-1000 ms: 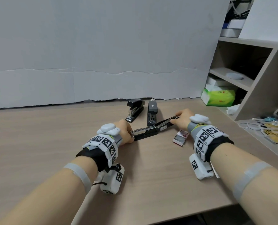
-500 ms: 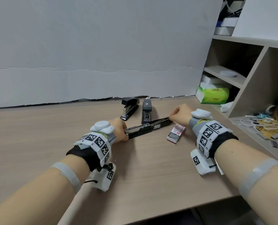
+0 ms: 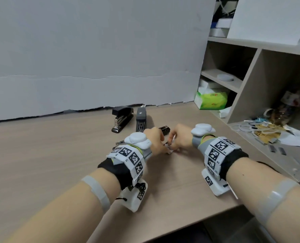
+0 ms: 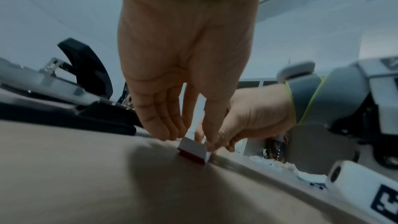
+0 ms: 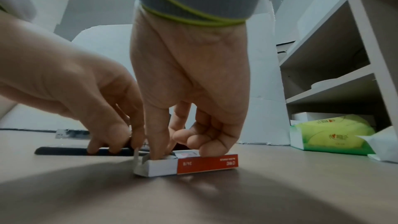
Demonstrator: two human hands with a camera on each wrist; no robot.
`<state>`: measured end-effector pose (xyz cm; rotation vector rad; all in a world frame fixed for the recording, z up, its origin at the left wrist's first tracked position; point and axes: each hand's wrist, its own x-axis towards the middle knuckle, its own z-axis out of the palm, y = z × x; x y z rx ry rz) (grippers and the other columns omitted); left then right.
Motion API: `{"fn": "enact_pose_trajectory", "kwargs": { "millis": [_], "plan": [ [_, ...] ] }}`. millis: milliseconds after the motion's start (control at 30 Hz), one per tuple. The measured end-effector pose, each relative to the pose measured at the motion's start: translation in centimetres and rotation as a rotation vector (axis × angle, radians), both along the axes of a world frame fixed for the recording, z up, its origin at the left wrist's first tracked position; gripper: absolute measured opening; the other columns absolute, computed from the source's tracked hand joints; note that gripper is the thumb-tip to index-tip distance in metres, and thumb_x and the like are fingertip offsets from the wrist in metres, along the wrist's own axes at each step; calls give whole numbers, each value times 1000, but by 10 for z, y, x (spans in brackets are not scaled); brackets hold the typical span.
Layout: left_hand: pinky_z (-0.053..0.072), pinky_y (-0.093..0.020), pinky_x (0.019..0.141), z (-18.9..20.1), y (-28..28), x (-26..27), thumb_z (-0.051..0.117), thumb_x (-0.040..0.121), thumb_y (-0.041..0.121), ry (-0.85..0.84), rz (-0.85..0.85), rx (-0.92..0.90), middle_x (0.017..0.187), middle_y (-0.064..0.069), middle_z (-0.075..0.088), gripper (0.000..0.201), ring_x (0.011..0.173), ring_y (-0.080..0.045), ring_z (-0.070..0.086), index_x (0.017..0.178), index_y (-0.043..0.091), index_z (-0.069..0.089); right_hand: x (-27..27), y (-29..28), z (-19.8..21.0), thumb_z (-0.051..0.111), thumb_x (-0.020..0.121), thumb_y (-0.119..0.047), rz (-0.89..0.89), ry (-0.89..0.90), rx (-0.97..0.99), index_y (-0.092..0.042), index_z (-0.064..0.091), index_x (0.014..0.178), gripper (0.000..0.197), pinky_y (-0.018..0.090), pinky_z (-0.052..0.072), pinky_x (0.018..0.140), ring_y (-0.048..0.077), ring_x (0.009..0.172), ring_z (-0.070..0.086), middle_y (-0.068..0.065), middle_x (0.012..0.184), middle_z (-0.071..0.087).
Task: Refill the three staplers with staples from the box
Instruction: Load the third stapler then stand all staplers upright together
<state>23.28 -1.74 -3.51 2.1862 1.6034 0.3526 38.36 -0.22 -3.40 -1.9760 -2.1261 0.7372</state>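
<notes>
A red and white staple box [image 5: 187, 163] lies on the desk [image 3: 58, 163], its near end open. My left hand [image 3: 160, 148] pinches that end, thumb on one side and fingers on the other. My right hand [image 3: 172, 146] holds the box from above, with a fingertip and thumb pushed into the opening. The opened stapler [image 4: 64, 101] lies flat just behind both hands, its black tip [image 3: 164, 128] showing. A black stapler [image 3: 122, 118] and a grey stapler [image 3: 141, 120] stand closed further back. The box's contents are hidden by fingers.
A shelf unit [image 3: 247, 81] rises at the right, with a green tissue pack [image 3: 210, 100] at its foot. Cables, papers and loose staple strips [image 3: 275, 149] litter the lower shelf. A white board [image 3: 93, 58] backs the desk.
Both hands have let go of the opened stapler's ends and come together at the staple box. The opened stapler stays flat on the desk behind them.
</notes>
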Motion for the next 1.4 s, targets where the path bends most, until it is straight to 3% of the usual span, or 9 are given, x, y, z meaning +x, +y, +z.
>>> {"fn": "enact_pose_trajectory", "kwargs": {
  "millis": [200, 433, 633, 833, 933, 1033, 1167, 1300, 1400],
  "plan": [
    [41, -27, 59, -11, 12, 19, 79, 66, 45, 105, -7, -32, 70, -1, 60, 37, 64, -20, 55, 62, 19, 52, -11, 8, -3, 72, 70, -4, 1, -74, 17, -6, 73, 91, 21, 27, 48, 62, 20, 63, 56, 7, 77, 68],
    [43, -26, 64, -12, 25, 19, 72, 74, 25, 195, -39, -54, 81, -3, 64, 21, 74, -22, 59, 91, 13, 68, -4, 10, -5, 72, 74, -13, -24, -20, 42, -13, 70, 76, 3, 25, 43, 58, 19, 58, 51, 3, 67, 61],
    [59, -33, 77, -17, 30, 9, 71, 69, 34, 145, -35, -28, 87, 0, 74, 26, 81, -24, 69, 91, 21, 71, 6, 10, -7, 75, 70, -15, -83, 160, 34, -14, 72, 73, 3, 30, 46, 58, 21, 59, 53, 7, 65, 64],
    [51, -29, 63, -16, 32, 7, 79, 62, 35, 119, -61, -57, 76, -1, 71, 22, 73, -24, 68, 75, 22, 66, -7, 5, -3, 71, 69, -12, -17, 130, 30, -17, 68, 72, 6, 22, 44, 50, 18, 55, 54, 3, 66, 64],
    [55, -34, 68, -17, 32, 3, 79, 59, 41, 99, -53, -56, 77, -3, 71, 28, 75, -26, 69, 71, 23, 61, -6, 7, -1, 72, 68, -17, -9, 142, 71, -19, 71, 75, 7, 30, 49, 61, 17, 63, 57, 0, 71, 68],
    [54, -33, 71, -14, 31, -3, 82, 62, 43, 37, -74, -43, 86, -2, 71, 37, 80, -24, 68, 87, 21, 66, -3, 8, 4, 74, 71, -19, -27, 267, 127, -22, 72, 73, 4, 33, 53, 71, 13, 65, 59, -3, 70, 69],
    [50, -25, 70, 9, 32, -39, 84, 66, 43, -170, -28, 13, 87, 7, 67, 48, 73, -10, 61, 105, 21, 69, -9, 9, 11, 71, 81, -12, -49, 383, 196, -19, 70, 76, 9, 35, 56, 69, 14, 66, 57, -2, 69, 65],
    [60, -41, 74, 24, 41, -98, 85, 68, 32, -305, 122, -19, 77, 6, 62, 40, 69, -16, 59, 101, 16, 70, -29, 16, 13, 69, 82, -9, 5, 389, 221, -22, 68, 76, 14, 36, 55, 70, 14, 67, 56, -2, 71, 64],
    [59, -42, 74, 16, 41, -136, 87, 67, 29, -296, 182, -116, 85, 1, 63, 41, 73, -18, 60, 101, 14, 69, -54, 22, 11, 71, 81, -13, 82, 350, 227, -21, 69, 81, 8, 35, 53, 74, 10, 65, 56, -6, 74, 64]
  ]
}}
